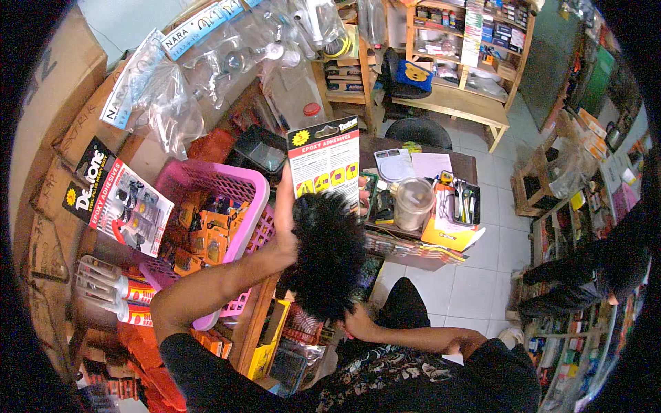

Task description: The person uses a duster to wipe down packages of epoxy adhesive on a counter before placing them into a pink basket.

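My left hand [285, 211] is raised and grips a Dextone epoxy adhesives blister card [325, 160] upright, its printed back towards me. A thumb shows on one side of the card and fingertips on the other. Low in front of me, my right hand [360, 324] is closed at the base of a black feather duster [326, 258]; its handle is mostly hidden. The duster's bushy head covers the card's lower edge. A pink plastic basket [253, 180] holding several orange packets [214, 237] stands left of my left hand. A second epoxy adhesives card [121, 201] is beside the basket.
Silicone sealant tubes [134, 294] lie at left. Clear plastic bags [175, 113] line the back. Right of the card, a desk carries a lidless-looking plastic jar [413, 204], a scale [394, 164] and a black tray [467, 204]. A person [594, 284] is by the right-hand shelves.
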`<state>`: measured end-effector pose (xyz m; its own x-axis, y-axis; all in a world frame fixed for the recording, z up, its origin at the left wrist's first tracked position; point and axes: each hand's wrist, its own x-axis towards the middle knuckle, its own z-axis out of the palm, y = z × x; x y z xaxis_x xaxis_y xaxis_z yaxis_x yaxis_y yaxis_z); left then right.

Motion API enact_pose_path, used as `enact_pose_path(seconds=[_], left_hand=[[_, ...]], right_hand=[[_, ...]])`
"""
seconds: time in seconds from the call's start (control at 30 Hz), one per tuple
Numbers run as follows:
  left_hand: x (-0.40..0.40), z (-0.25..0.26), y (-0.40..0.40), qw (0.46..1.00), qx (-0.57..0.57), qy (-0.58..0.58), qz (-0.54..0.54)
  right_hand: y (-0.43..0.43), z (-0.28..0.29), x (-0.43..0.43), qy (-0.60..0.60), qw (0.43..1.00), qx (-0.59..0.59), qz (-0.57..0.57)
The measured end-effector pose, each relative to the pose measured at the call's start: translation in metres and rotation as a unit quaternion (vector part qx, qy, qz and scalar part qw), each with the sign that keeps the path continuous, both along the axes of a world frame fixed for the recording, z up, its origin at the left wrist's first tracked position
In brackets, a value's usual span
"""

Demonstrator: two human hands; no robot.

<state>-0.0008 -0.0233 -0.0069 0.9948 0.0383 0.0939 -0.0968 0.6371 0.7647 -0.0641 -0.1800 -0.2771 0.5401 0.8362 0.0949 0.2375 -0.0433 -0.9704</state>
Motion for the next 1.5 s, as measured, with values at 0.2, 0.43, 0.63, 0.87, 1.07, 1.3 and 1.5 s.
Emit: enact_pose_path(seconds=[0.2, 0.43, 0.63, 0.87, 1.07, 1.3, 1.5], left_hand=[[-0.012, -0.011, 0.003, 0.992, -0.105, -0.029, -0.063], [-0.003, 0.001, 0.002, 0.986, 0.000, -0.128, 0.106], [0.001, -0.002, -0.008, 0.952, 0.115, -0.002, 0.282], [0.001, -0.010, -0.001, 0.995, 0.073, 0.072, 0.023], [0.001, 0.001, -0.010, 0.987, 0.023, -0.007, 0.161], [0.001, -0.009, -0.007, 0.988, 0.094, 0.058, 0.109], [0.007, 0.001, 0.004, 0.980, -0.079, -0.013, 0.180]], right_hand=[[0.017, 0.061, 0.048, 0.320, 0.944, 0.038, 0.076], [0.010, 0.042, 0.036, 0.377, 0.924, 0.049, 0.037], [0.004, 0.035, 0.050, 0.407, 0.909, 0.085, 0.042], [-0.001, 0.061, 0.052, 0.368, 0.920, 0.057, 0.124], [0.002, 0.084, 0.067, 0.445, 0.893, 0.065, 0.015], [-0.014, 0.156, 0.053, 0.243, 0.966, 0.071, 0.046], [-0.003, 0.170, 0.072, 0.170, 0.974, 0.150, -0.021]])
